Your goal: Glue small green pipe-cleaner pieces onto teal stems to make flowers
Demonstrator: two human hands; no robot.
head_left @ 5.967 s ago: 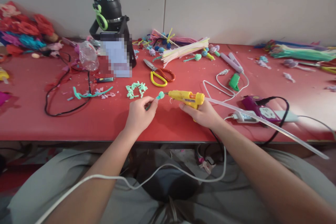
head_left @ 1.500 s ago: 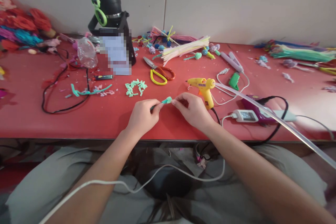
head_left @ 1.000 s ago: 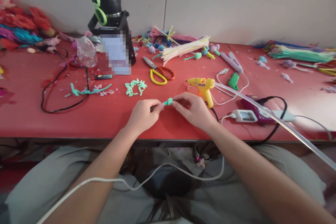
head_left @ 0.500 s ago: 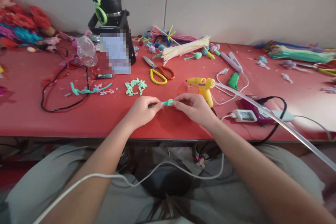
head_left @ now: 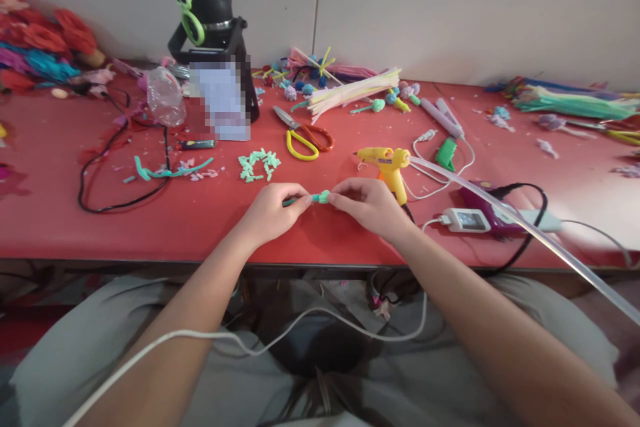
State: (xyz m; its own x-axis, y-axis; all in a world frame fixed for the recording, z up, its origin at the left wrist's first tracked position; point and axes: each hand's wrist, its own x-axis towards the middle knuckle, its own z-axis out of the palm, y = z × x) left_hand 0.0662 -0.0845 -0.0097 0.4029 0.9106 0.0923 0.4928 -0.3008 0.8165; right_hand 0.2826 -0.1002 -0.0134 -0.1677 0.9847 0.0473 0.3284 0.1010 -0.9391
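Note:
Over the near part of the red table, my left hand is closed in a pinch round the teal stem of a small green pipe-cleaner bud. At the stem's other end, the thumb and forefinger of my right hand pinch the pale green tip. The fingers hide part of the bud. Just beyond my left hand lies a loose pile of short mint-green pipe-cleaner pieces. A yellow hot glue gun with a long clear glue stick lies close behind my right hand. Scissors with yellow and orange handles rest farther back.
A black bottle in a dark carrier stands at the back left beside a clear plastic bottle. Bundles of pipe cleaners lie along the wall. A purple power strip and cables are at the right. A white cable crosses my lap.
Both hands stay in nearly the same place. The bud between them has turned slightly; little else differs.

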